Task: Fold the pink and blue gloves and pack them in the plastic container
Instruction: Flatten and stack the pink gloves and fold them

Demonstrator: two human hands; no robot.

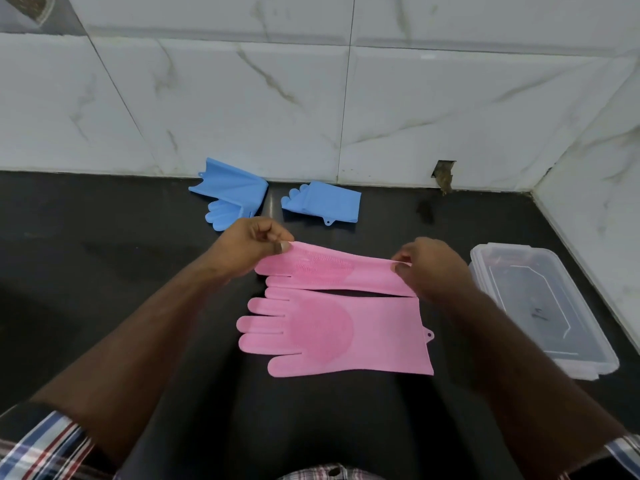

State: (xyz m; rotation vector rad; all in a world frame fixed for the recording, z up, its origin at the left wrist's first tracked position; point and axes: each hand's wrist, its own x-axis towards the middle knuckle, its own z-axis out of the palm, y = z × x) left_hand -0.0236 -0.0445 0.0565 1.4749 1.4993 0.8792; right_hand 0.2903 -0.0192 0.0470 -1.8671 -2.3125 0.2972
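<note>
Two pink gloves lie in the middle of the black counter. The near pink glove is flat, fingers pointing left. The far pink glove is lifted along its far edge: my left hand pinches its finger end and my right hand pinches its cuff end. Two blue gloves rest by the wall, each folded over: the left blue glove and the right blue glove. The clear plastic container stands at the right with its lid on.
The black counter meets a white marble-tiled wall at the back and on the right. A broken hole in the tile sits low on the back wall. The container lies close to the right wall.
</note>
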